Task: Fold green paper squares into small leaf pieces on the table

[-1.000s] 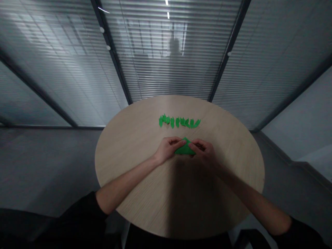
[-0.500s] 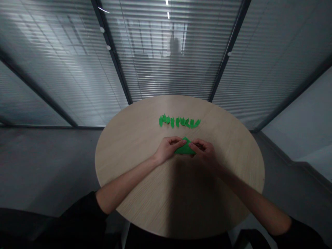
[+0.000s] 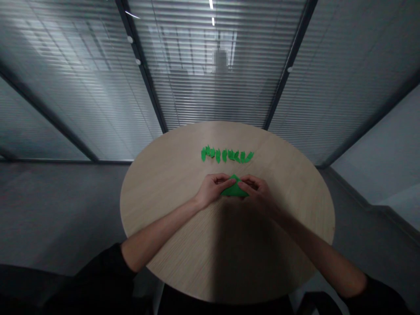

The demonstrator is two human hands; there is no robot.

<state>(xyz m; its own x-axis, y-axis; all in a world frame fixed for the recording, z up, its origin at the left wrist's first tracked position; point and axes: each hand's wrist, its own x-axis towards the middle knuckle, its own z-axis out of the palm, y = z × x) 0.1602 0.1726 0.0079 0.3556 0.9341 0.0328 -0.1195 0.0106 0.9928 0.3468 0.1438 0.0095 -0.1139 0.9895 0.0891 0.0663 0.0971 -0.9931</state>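
A folded piece of bright green paper point(image 3: 234, 188) sits between my hands near the middle of the round wooden table point(image 3: 288, 197). My left hand point(image 3: 214, 189) pinches its left side, and my right hand point(image 3: 255, 190) grips its right side. Part of the paper is hidden by my fingers, and its exact folds are hard to see. Just beyond my fingertips, a row of several small folded green paper pieces point(image 3: 226, 154) lies on the tabletop, untouched by either hand.
Dark sleeves cover my forearms at the bottom of the view. Beyond the table's far edge stands a glass wall with blinds point(image 3: 210, 96) and dark frames. A blurred person point(image 3: 221, 61) shows behind it. Grey floor surrounds the table.
Both hands stay on the green paper, with only slight finger shifts. The row of small pieces has not moved.
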